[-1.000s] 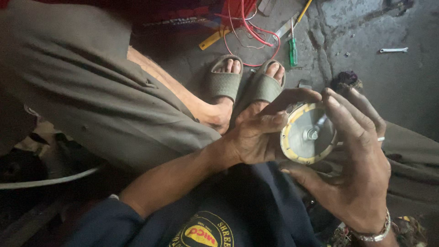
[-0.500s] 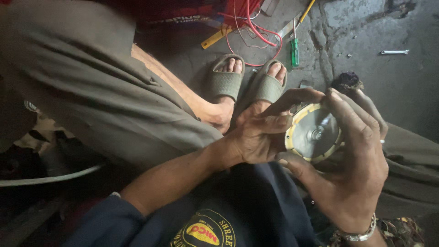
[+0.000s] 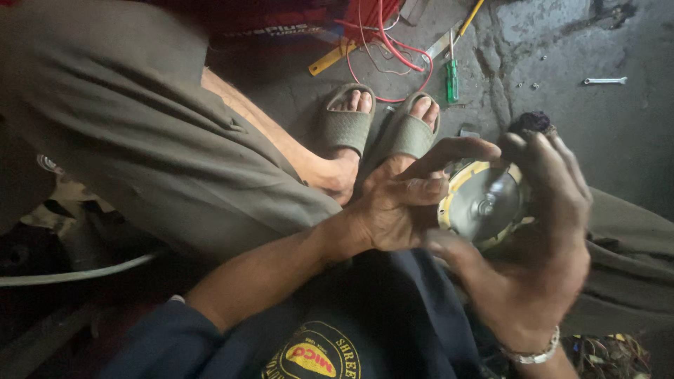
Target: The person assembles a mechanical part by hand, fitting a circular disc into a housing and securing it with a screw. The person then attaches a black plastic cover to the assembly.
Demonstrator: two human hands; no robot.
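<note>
Your legs in olive-grey trousers fill most of the view, knees apart, and the round metal disc part with the yellow rim sits between them, held up above your lap. Your right hand is the bigger shape around that disc: its palm cups it from below and the right, thumb along the lower edge, fingers curled over the top rim. Your left hand closes against the disc's left side, forefinger stretched over the upper edge. Beyond the disc, your 2 feet in grey-green slide sandals rest on the cracked concrete floor. Farther from the disc, past the sandals, lie looped red wires, a yellow-handled tool and a green-handled screwdriver. Well to the right of the screwdriver lies 1 small silver spanner.
</note>
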